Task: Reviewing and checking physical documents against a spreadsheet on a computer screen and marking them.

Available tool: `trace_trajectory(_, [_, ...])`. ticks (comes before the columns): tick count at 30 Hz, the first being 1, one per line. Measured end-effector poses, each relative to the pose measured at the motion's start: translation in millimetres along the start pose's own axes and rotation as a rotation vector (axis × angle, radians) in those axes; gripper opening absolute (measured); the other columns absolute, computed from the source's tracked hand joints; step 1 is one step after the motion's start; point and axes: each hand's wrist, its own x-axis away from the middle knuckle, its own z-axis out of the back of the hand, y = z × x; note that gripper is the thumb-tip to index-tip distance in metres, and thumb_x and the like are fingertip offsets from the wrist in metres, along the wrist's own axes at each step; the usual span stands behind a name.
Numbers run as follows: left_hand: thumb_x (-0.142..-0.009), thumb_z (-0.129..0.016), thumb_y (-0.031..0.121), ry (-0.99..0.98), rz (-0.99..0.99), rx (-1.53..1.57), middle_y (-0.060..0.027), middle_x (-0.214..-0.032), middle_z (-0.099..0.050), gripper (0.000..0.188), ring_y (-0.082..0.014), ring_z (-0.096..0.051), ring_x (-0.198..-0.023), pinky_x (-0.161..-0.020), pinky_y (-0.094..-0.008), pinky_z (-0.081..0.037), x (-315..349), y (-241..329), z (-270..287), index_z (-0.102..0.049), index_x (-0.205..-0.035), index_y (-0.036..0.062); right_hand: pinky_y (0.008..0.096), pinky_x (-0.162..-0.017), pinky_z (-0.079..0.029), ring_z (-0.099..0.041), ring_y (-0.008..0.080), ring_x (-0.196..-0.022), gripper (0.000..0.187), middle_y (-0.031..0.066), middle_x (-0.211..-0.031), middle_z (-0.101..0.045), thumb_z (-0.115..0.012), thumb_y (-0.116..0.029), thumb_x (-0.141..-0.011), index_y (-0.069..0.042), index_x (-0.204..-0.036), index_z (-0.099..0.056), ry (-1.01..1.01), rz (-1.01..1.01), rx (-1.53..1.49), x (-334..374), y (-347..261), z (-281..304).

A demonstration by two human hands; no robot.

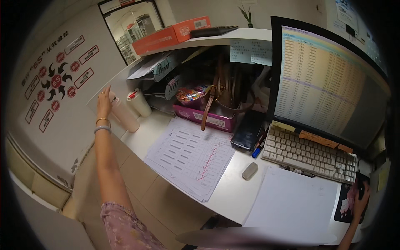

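At the far left of the desk, my left hand (104,104) is at the top of a tall pale pink bottle (126,118), its fingers curved around the lid. Part of that grip is hidden behind the hand. A cream bottle (141,104) with a red mark on its lid stands just right of the pink one. Over at the right edge, my right hand (363,196) rests closed over a dark computer mouse (361,188). The mouse sits on a black mouse pad (344,204) with a pink and white picture.
Printed sheets (187,154) with red ticks lie mid-desk, below a purple box (212,121) and a brown-strapped bag (228,89). A black phone (248,130), blue pen (257,151), keyboard (308,152), monitor (329,87) and blank paper (296,204) fill the right side.
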Motion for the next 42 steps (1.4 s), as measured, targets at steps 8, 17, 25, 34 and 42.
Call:
trace_trajectory(8, [-0.076,-0.056,-0.012,-0.054,0.231,0.471,-0.0244,-0.135,-0.053,0.080,-0.0383,-0.051,-0.126,-0.103,-0.0425,-0.043,-0.6,-33.5,-32.7,-0.035,-0.148,0.0149,0.0395,-0.112,-0.029,-0.041,0.0347,-0.132,0.048,0.0179,-0.141,-0.044,-0.054,-0.006,-0.090,-0.006,-0.138,-0.047,0.069,0.061,-0.044,-9.0,-5.0,-15.1])
trace_trajectory(17, [-0.081,-0.063,0.004,-0.057,0.300,0.538,-0.0169,-0.120,-0.063,0.053,-0.0337,-0.059,-0.113,-0.098,-0.0422,-0.047,-5.9,26.9,-41.5,-0.052,-0.133,0.0065,0.0429,-0.111,-0.031,-0.041,0.0347,-0.132,0.048,0.0181,-0.140,-0.046,-0.058,-0.008,-0.088,-0.006,-0.135,-0.049,0.095,0.015,-0.046,15.3,-6.6,17.4])
trace_trajectory(25, [-0.093,-0.056,0.026,0.212,0.262,-0.004,-0.0154,-0.128,-0.060,0.038,-0.0339,-0.055,-0.117,-0.101,-0.0443,-0.040,4.3,-2.7,-43.9,-0.059,-0.125,0.0044,0.0401,-0.105,-0.039,-0.048,0.0373,-0.124,0.045,0.0184,-0.132,-0.050,-0.065,-0.009,-0.080,-0.009,-0.124,-0.056,0.085,-0.014,-0.135,-7.2,-90.8,29.8])
trace_trajectory(34, [-0.086,-0.064,0.002,0.171,-0.245,0.992,-0.0101,-0.114,-0.064,0.028,-0.0253,-0.056,-0.110,-0.095,-0.0367,-0.043,90.1,320.2,130.8,-0.064,-0.115,0.0048,0.0408,-0.100,-0.043,-0.053,0.0380,-0.117,0.046,0.0180,-0.128,-0.052,-0.066,-0.013,-0.080,-0.011,-0.125,-0.057,0.103,-0.008,-0.066,-3.5,-91.5,41.6])
trace_trajectory(42, [-0.090,-0.064,0.024,-0.309,-0.767,0.923,-0.0194,-0.134,-0.052,0.050,-0.0381,-0.043,-0.128,-0.107,-0.0515,-0.031,179.7,486.4,204.6,-0.049,-0.136,0.0135,0.0414,-0.097,-0.045,-0.054,0.0368,-0.114,0.048,0.0172,-0.125,-0.053,-0.067,-0.016,-0.078,-0.016,-0.125,-0.058,0.129,-0.047,-0.130,-4.1,-87.3,33.7])
